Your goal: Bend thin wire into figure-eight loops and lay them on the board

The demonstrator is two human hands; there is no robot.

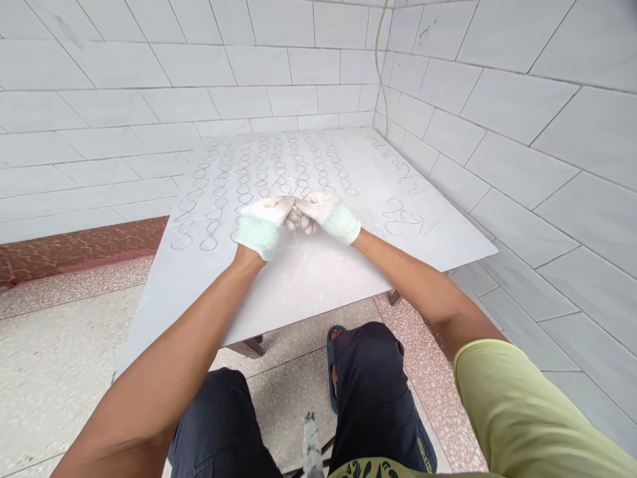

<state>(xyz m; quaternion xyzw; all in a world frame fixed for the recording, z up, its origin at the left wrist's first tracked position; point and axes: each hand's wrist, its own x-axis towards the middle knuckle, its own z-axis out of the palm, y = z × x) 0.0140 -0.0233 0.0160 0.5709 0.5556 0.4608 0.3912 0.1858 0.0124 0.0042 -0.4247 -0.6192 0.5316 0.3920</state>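
My left hand (269,211) and my right hand (318,209), both in white knit gloves with pale green cuffs, meet over the near middle of a white board (323,279). Their thumbs and fingertips are pinched together on a thin dark wire (286,178), which shows as a loop just beyond the fingers. How its ends sit between the fingertips is hidden. Beyond and left of my hands, rows of thin dark wire loops (213,214), twisted into figure-eights, lie flat on the board. To the right, several loose curly wires (405,216) lie in a tangle.
The board rests on a low wooden support (249,346) in a corner of grey-white tiled walls (517,153). A pale cable (379,60) hangs down the corner. My knees (371,372) are close to the board's near edge, above a speckled floor (64,352).
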